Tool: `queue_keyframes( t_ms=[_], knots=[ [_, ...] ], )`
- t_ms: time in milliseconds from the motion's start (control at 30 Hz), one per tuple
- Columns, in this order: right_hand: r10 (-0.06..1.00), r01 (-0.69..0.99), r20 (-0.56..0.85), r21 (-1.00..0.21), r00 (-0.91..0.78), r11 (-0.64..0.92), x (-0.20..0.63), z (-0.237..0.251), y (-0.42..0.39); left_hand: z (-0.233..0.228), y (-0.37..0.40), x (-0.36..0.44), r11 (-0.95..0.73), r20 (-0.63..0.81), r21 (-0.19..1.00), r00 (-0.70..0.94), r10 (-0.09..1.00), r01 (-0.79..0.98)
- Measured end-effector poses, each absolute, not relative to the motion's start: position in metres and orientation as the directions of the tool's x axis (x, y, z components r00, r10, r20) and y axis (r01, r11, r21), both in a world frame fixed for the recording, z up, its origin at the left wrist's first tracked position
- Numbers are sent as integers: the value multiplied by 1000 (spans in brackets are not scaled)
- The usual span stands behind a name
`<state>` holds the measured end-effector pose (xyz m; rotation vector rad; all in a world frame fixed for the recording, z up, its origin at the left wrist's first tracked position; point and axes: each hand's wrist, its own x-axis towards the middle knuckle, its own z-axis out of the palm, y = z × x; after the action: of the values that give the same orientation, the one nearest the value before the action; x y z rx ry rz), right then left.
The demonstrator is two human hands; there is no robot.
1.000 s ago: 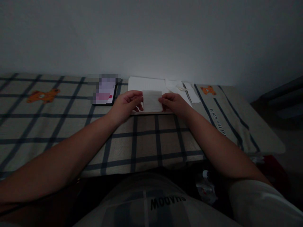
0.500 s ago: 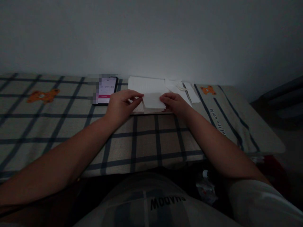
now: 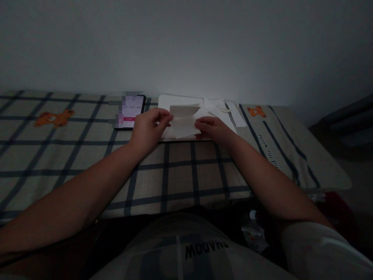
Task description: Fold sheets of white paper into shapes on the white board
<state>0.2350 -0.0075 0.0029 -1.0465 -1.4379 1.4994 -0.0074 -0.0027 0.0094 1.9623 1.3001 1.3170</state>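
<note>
Since the earlier frames, the paper (image 3: pixel 183 121) has been raised at its far edge, so that a flap now stands up where the sheet was lying flat on the stack.

That flap is pinched at its left corner by the left hand (image 3: pixel 148 126), thumb against fingertips, while the lower right part is pressed down by the right hand (image 3: pixel 212 128), its fingers curled over the edge. The paper sits on the stack (image 3: pixel 180 104) of white sheets near the far edge of the table (image 3: pixel 72 155), close to the wall.

The step in hand appears to be a fold: one half is being turned over the other. The next move would call for the edges to be lined up and the crease pressed flat, with the lower half kept from sliding.

Loose slips (image 3: pixel 233 112) lie just right of the stack. A lit phone (image 3: pixel 131 111) lies just left of it. A checked cloth with orange bear figures (image 3: pixel 54 118) covers the table. A pale shirt (image 3: pixel 204 249) with lettering is seen at the bottom.
</note>
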Motion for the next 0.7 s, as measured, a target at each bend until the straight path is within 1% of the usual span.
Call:
queue_keyframes(
  t_ms=[67,133,233,367,500,700],
  knots=[
    [933,11,-38,-999,-357,-37,236,1,-7,8,-1,-6,-408,413,832,72,908,376],
    [929,34,-35,-999,-368,-24,237,-1,-6,6,0,-5,-374,372,872,69,926,315],
    [926,83,-14,-996,-377,18,238,-1,-5,3,2,-3,-359,353,891,75,933,277],
    [924,123,53,-987,-378,107,236,3,-7,3,2,-2,-336,332,912,59,941,236],
    [933,180,108,-967,-343,178,231,8,-11,3,0,-2,-340,336,902,62,940,268],
    [929,255,203,-923,-309,287,228,6,-14,3,-9,1,-399,356,847,182,916,351]
  ],
)
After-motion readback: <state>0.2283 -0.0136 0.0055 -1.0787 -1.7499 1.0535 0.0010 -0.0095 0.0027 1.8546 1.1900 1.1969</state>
